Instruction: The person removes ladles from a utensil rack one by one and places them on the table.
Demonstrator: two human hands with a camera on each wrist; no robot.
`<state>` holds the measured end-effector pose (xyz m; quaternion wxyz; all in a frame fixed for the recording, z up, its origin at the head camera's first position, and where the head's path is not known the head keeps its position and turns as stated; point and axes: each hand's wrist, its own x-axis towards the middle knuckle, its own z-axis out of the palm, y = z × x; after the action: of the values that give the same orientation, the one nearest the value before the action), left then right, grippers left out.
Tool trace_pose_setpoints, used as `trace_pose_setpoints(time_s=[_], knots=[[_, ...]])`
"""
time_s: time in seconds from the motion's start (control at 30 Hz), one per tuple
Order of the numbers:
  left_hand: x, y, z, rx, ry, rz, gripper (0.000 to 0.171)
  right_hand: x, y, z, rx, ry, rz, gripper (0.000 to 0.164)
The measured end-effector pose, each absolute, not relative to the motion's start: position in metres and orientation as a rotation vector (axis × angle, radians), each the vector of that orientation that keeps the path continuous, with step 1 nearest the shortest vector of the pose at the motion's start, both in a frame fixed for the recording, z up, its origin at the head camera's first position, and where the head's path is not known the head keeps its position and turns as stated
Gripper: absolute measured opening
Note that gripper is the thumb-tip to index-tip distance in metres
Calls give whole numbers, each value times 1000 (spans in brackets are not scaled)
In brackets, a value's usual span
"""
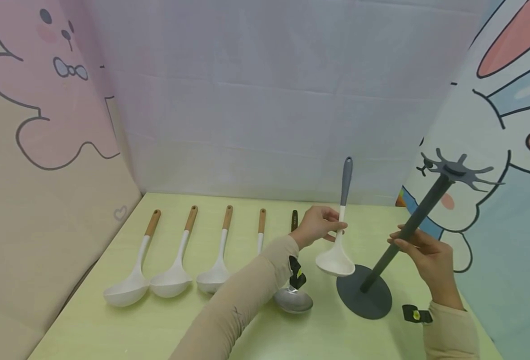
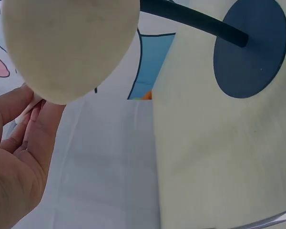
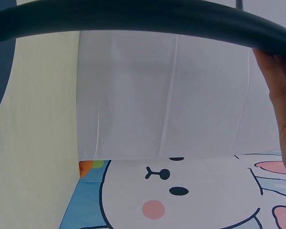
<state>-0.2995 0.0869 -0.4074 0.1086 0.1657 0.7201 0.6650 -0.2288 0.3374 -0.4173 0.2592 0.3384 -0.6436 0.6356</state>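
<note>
My left hand (image 1: 316, 227) pinches a white ladle (image 1: 335, 261) with a grey handle, low on its shaft. The ladle is upright, bowl down, above the table; in the left wrist view its bowl (image 2: 69, 47) hides part of the fingers. My right hand (image 1: 429, 255) holds the pole of a dark grey utensil stand (image 1: 421, 215) between thumb and fingers. Several hooks spread from the stand's top, and its round base (image 1: 373, 306) is just right of the ladle's bowl. In the right wrist view the pole (image 3: 133, 16) crosses above the fingers (image 3: 279, 90).
White ladles with wooden handles, one of them here (image 1: 172, 281), lie in a row on the light table (image 1: 112, 340). One more wooden handle (image 1: 262, 221) shows behind my left forearm. A metal ladle (image 1: 293, 301) with a dark handle lies beneath that wrist. Printed curtains surround the table.
</note>
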Motion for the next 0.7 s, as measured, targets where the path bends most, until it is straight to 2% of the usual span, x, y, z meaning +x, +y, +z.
trace_pose_setpoints(time_s=[0.23,0.7], knots=[[-295,92,-429,351,2150,1898,11,-233,338,-419,981,-1669,1761,31],[-286,95,-459,236,2185,1817,10,-231,339,-419,932,-1725,1728,30]])
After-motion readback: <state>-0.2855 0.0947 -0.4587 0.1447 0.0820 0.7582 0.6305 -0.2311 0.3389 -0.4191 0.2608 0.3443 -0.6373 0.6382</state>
